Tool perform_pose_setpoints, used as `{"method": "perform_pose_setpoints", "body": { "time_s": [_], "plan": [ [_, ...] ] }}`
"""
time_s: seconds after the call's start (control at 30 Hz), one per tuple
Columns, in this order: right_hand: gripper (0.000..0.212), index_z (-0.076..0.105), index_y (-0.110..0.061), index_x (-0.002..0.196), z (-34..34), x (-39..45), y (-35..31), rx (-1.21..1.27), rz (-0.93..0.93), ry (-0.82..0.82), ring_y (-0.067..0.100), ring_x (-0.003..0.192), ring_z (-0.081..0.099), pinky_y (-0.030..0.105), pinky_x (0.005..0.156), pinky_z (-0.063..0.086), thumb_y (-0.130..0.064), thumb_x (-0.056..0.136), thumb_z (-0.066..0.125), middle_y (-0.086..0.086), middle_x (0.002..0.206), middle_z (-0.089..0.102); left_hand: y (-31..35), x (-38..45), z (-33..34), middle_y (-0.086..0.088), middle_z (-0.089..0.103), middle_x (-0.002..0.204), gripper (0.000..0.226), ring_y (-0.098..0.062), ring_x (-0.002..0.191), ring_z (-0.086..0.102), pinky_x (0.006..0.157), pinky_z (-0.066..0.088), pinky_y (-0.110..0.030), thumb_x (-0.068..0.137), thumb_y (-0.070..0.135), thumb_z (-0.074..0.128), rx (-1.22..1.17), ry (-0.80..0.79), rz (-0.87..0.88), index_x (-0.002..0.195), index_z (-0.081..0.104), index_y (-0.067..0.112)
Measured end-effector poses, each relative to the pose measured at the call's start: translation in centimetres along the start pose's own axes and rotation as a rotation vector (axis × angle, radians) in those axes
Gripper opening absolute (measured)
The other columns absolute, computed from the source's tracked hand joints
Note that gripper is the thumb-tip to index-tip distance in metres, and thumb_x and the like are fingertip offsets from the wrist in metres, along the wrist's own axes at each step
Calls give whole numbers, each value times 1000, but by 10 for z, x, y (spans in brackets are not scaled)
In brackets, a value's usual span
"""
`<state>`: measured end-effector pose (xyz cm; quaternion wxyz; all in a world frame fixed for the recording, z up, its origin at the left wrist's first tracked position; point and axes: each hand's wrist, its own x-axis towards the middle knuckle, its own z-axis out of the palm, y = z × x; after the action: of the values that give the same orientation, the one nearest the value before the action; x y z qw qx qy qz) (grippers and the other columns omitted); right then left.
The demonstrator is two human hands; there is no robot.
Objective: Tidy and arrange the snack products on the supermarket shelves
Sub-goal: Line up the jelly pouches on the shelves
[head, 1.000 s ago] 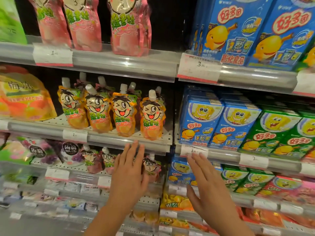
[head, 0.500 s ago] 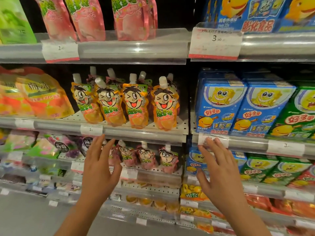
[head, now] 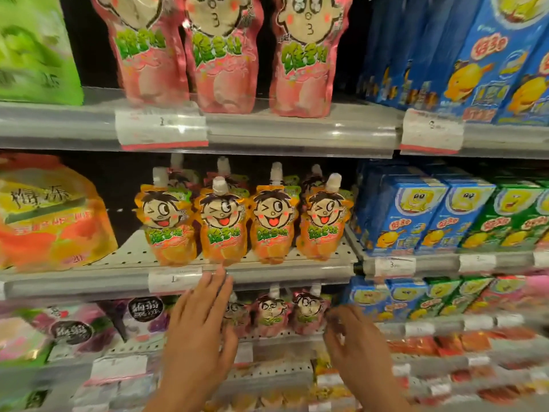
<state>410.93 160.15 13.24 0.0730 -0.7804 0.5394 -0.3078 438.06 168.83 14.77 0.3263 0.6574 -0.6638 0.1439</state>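
Observation:
Several orange jelly pouches (head: 221, 224) with white caps and cartoon faces stand in a row on the middle shelf (head: 267, 270). Below them sit small pink pouches (head: 271, 315). My left hand (head: 199, 325) is raised with fingers spread, its fingertips at the middle shelf's front rail, below the orange pouches, holding nothing. My right hand (head: 353, 346) hangs lower, in front of the pink pouches' shelf, fingers loosely curled and blurred, with nothing in it. Large pink pouches (head: 225, 55) stand on the shelf above.
Blue snack boxes (head: 398, 215) and green ones (head: 511, 215) fill the right bay, with taller blue boxes (head: 475, 60) above. A big orange jelly bag (head: 50, 212) lies at the left, a green bag (head: 32, 49) above it. Price tags (head: 162, 129) line the rails.
The view has swung up and left. My left hand has risen to the middle shelf's rail. My right hand has dropped lower and moved left, away from the blue boxes.

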Motion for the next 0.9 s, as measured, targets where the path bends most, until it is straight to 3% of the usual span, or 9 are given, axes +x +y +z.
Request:
{"method": "perform_pose_setpoints", "body": {
  "time_s": [0.1,0.17,0.33,0.43,0.5,0.63,0.73,0.8,0.9],
  "plan": [
    [37,51,-31,127,13,9,-1,49,95,-89,9,78,64,33,61,54,-30,93,62,-10,112,53,-6,2,0,-4,38,160,71,-26,148,34,113,30,-49,82,35,49,38,-25,25,150,47,13],
    [43,46,-28,131,18,22,-3,81,168,-125,10,83,63,29,65,50,-29,92,65,-7,114,51,-9,3,2,-5,40,158,71,-28,145,38,109,34,-51,81,35,48,44,-22,30,149,49,13],
    [29,53,-26,118,26,40,-6,-6,177,-199,9,80,52,27,62,38,-35,93,67,-8,108,51,-7,3,2,-7,41,158,74,-28,145,38,106,35,-51,78,38,49,68,-51,18,148,50,12],
    [19,48,-29,98,28,33,-1,-29,172,-217,18,83,61,35,65,44,-39,94,65,-8,97,57,-3,3,3,-7,43,157,76,-29,143,40,106,37,-52,76,38,48,67,-39,-6,146,51,10],
    [18,47,-32,91,26,29,5,-5,187,-231,18,86,63,33,67,44,-38,95,63,-11,89,58,1,3,3,-7,45,155,76,-30,141,42,106,38,-52,74,38,48,76,-30,-15,145,52,10],
    [11,56,-32,94,14,17,20,18,162,-247,14,84,61,24,60,38,-36,92,66,-17,80,53,10,6,5,-6,47,153,72,-32,141,43,108,39,-54,76,38,48,62,-3,-67,143,55,10],
    [19,58,-40,97,1,3,34,104,161,-230,1,68,52,10,57,35,-38,85,73,-24,69,54,24,7,8,-10,51,150,69,-34,141,42,107,41,-58,80,39,47,-10,30,-153,141,57,7],
    [27,57,-52,94,-12,-3,44,129,170,-268,-5,61,53,7,58,38,-38,82,77,-30,64,57,37,10,5,-9,53,147,67,-33,141,43,107,37,-53,82,41,46,-60,36,-224,140,58,10],
    [38,55,-66,84,-34,-10,53,147,166,-334,-15,67,57,6,64,43,-37,82,79,-45,68,56,68,24,-13,0,62,135,56,-25,126,56,103,39,-41,85,42,46,-176,66,-225,133,63,18]
  ]
}}
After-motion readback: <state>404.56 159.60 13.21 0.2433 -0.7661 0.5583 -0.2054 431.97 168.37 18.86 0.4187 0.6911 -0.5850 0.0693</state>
